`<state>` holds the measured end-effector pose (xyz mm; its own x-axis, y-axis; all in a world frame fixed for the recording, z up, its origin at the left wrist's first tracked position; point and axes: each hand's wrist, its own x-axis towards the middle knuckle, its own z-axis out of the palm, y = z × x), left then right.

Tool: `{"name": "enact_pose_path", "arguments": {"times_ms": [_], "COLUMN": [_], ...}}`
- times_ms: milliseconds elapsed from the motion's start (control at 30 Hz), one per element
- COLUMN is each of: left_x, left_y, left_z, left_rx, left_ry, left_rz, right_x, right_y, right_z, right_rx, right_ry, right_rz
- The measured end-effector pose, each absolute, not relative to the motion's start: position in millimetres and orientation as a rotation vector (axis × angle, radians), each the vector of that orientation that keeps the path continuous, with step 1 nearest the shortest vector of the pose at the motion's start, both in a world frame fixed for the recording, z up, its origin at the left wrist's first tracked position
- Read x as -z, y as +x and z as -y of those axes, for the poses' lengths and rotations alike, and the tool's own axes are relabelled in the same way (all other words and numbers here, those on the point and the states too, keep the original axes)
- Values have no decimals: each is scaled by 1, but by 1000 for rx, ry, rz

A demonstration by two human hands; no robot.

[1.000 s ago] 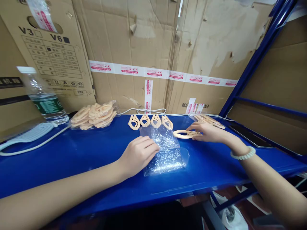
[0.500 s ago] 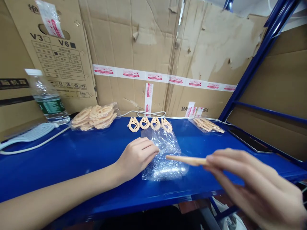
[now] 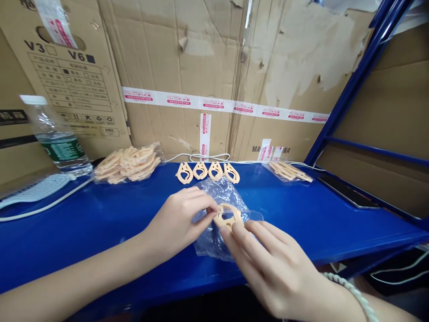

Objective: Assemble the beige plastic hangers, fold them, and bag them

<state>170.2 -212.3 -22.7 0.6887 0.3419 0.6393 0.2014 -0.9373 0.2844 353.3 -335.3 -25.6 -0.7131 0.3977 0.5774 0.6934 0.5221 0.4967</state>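
Observation:
A beige plastic folding hanger (image 3: 229, 209), folded up, is pinched between the thumb and fingers of my right hand (image 3: 271, 264). It is over a clear plastic bag (image 3: 214, 246) that lies on the blue shelf; I cannot tell whether any of it is inside the bag. My left hand (image 3: 187, 214) is closed, with thumb and forefinger pinching the bag by the hanger's left end. Their tips are partly hidden there. Behind the bag stand several similar folded hangers (image 3: 215, 171) in a row.
At the left are a bagged pile of beige hangers (image 3: 129, 164), a water bottle (image 3: 62, 150) and a pale blue slatted object (image 3: 40, 190). At the right lie a flat bag of beige pieces (image 3: 290, 171) and a dark phone (image 3: 348, 192). Cardboard (image 3: 181, 125) walls the back.
My right hand has moved left, bringing the hanger from the right to the bag beside my left hand. The hanger has turned from edge-on to showing its flat face.

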Motion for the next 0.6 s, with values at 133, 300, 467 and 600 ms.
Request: {"name": "enact_pose_path", "arguments": {"times_ms": [133,300,467,600], "left_x": [28,30,36,45], "left_y": [171,173,175,176], "left_z": [210,212,209,206], "left_rx": [-1032,-1044,-1030,-1061], "left_ry": [2706,2678,2662,2658], "left_rz": [-489,-498,-515,-525], "right_x": [36,42,48,55], "right_y": [347,345,347,348], "right_z": [330,324,315,310], "right_rx": [1050,1021,1061,1106], "right_ry": [-1000,-966,-1085,-1206], "right_rz": [2368,2317,2288,2236]}}
